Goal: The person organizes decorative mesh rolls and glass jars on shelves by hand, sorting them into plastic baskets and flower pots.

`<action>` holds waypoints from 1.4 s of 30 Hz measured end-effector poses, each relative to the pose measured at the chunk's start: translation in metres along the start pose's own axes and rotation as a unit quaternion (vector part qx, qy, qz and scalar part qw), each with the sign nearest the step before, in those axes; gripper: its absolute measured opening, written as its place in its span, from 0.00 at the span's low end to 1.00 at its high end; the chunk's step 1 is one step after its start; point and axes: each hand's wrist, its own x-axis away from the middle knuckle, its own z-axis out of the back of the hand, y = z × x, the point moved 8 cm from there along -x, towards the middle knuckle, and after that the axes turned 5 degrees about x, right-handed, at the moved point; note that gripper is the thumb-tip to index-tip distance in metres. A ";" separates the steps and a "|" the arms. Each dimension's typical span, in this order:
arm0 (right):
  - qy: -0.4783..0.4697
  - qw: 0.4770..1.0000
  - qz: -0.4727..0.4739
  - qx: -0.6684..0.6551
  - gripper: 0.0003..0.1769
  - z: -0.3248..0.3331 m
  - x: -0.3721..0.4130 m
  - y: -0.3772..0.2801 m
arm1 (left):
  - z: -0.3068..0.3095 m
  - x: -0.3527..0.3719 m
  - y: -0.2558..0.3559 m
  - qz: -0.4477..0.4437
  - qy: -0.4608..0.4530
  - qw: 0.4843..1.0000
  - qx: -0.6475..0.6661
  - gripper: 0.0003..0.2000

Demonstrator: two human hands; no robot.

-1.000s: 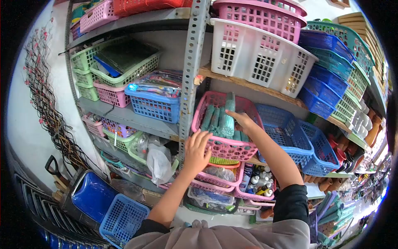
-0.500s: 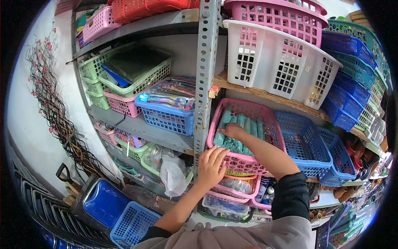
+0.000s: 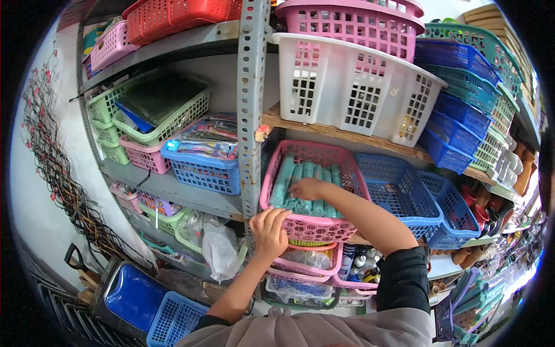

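Note:
A pink basket (image 3: 273, 173) with openwork walls sits on the shelf in front of me. Several green wrapped rolls (image 3: 283, 178) lie side by side in it, pointing away from me. My right hand (image 3: 309, 189) reaches inside, palm down, its bent fingers on the near part of one roll; the fingertips are partly hidden. At the basket's near left corner, my left hand (image 3: 269, 232) has its fingers bent over the rim, close together.
Blue baskets (image 3: 399, 199) stand to the right. A perforated metal post (image 3: 250, 115) rises close on the left. Above, a white basket (image 3: 364, 81) rests on a wooden shelf edge (image 3: 347, 134). More baskets with bagged goods and bottles (image 3: 359, 261) are below.
The view has turned slightly right, so the shelves appear further left. My right hand has moved a little toward the near ends of the rolls. My left fingers have drawn together at the rim.

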 end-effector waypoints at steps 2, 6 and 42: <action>-0.024 0.997 0.060 -0.032 0.15 -0.005 0.022 -0.009 | -0.002 0.002 0.001 0.005 0.004 1.000 0.001 0.18; 0.103 0.987 0.077 -0.099 0.14 0.017 0.058 0.008 | -0.006 0.002 0.002 0.021 0.019 1.000 0.006 0.18; 0.604 0.363 -0.701 -0.111 0.13 -0.271 0.903 -0.067 | -0.220 0.161 0.575 -0.097 -0.446 0.586 0.670 0.07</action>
